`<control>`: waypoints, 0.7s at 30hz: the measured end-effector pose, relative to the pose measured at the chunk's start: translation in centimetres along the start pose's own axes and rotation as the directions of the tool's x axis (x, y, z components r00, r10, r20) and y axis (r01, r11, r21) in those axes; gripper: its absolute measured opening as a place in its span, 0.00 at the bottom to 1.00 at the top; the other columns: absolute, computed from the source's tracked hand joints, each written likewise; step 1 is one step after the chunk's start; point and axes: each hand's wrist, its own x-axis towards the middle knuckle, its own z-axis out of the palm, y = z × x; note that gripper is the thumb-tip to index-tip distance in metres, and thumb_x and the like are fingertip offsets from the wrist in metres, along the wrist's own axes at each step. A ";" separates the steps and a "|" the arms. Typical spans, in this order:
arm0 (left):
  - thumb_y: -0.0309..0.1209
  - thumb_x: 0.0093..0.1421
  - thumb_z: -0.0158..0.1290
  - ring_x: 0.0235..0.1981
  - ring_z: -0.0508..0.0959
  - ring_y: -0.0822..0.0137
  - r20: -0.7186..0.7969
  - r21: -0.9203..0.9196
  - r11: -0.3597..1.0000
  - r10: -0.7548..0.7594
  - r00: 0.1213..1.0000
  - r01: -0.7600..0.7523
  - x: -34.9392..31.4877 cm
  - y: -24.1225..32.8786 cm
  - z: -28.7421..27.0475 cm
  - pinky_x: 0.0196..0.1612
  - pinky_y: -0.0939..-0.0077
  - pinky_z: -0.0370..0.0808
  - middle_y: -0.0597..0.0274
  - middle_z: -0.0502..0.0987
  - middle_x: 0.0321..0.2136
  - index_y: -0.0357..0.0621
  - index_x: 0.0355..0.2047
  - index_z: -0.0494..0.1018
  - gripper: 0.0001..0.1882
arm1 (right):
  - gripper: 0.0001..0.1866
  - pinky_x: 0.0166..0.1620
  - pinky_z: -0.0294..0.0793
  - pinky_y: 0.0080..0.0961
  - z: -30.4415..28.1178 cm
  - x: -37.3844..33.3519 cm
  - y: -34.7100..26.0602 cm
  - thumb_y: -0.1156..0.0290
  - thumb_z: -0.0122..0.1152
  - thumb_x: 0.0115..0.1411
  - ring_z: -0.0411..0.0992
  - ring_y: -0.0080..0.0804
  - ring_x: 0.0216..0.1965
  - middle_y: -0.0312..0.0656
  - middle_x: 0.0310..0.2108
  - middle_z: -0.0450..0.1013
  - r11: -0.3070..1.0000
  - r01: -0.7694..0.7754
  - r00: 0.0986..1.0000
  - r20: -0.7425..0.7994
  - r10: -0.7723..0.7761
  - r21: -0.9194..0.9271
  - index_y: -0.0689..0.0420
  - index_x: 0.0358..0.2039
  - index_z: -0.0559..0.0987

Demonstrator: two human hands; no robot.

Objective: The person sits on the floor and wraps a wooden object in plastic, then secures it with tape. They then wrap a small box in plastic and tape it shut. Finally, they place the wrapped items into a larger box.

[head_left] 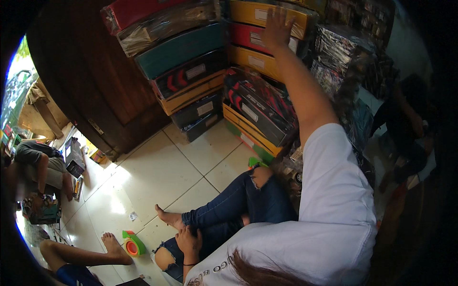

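Observation:
My right arm is raised, and my right hand [278, 29] has its fingers spread against the front of a yellow box [243, 14] near the top of a stack. Below that box are a red box [245, 37] and another yellow box [257, 62]. My left hand [188, 241] rests on my bent leg in torn blue jeans [219, 205], fingers laid over the denim, with nothing visible in it. On the floor beyond that knee stands a green and orange tape dispenser [133, 244].
Plastic-wrapped boxes [181, 52] lean beside a dark wooden door [90, 62]. A black box [255, 112] tops the low front pile; near it lies a green tape dispenser [257, 162]. Wrapped packages [334, 52] rise at right. Other people sit at far left, lower left and right.

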 end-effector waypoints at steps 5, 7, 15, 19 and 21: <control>0.41 0.50 0.56 0.37 0.75 0.54 0.019 0.020 1.000 0.000 1.000 0.000 -0.2 -0.1 0.2 0.40 0.60 0.67 0.54 0.77 0.28 0.42 0.33 0.75 0.16 | 0.40 0.64 0.45 0.53 2.6 -1.5 4.0 0.55 0.57 0.57 0.48 0.45 0.67 0.46 0.65 0.52 0.991 0.122 0.991 0.057 -0.119 -0.057 0.53 0.66 0.54; 0.41 0.50 0.56 0.37 0.75 0.54 0.023 0.029 1.000 0.000 1.000 -0.001 -0.2 -0.1 0.2 0.40 0.60 0.67 0.54 0.77 0.29 0.42 0.32 0.75 0.16 | 0.37 0.63 0.49 0.50 3.9 -3.2 4.5 0.59 0.57 0.57 0.48 0.43 0.67 0.45 0.65 0.52 0.962 0.269 0.962 -0.031 -0.270 -0.037 0.52 0.65 0.55; 0.41 0.51 0.55 0.37 0.75 0.54 -0.002 0.039 0.999 0.010 1.000 -0.010 -0.2 0.1 0.3 0.41 0.60 0.68 0.55 0.77 0.29 0.43 0.31 0.76 0.15 | 0.31 0.53 0.62 0.38 6.2 -8.5 5.4 0.68 0.56 0.51 0.60 0.40 0.57 0.47 0.63 0.54 0.867 0.497 0.866 0.035 -0.498 0.034 0.56 0.58 0.66; 0.41 0.51 0.55 0.37 0.76 0.54 0.021 0.052 0.999 0.009 1.000 -0.011 -0.2 0.0 0.3 0.42 0.60 0.68 0.54 0.77 0.29 0.43 0.31 0.76 0.15 | 0.27 0.49 0.65 0.38 6.5 -8.8 5.6 0.69 0.55 0.51 0.67 0.41 0.49 0.51 0.61 0.57 0.920 0.391 0.912 0.158 -0.380 -0.044 0.56 0.54 0.68; 0.40 0.52 0.55 0.35 0.76 0.53 0.018 0.053 0.998 0.011 1.000 -0.012 -0.2 -0.1 0.4 0.42 0.60 0.68 0.54 0.77 0.28 0.43 0.31 0.75 0.14 | 0.24 0.47 0.66 0.38 6.9 -9.2 5.5 0.70 0.55 0.51 0.68 0.41 0.45 0.50 0.58 0.60 0.891 0.440 0.878 0.154 -0.452 0.108 0.57 0.51 0.70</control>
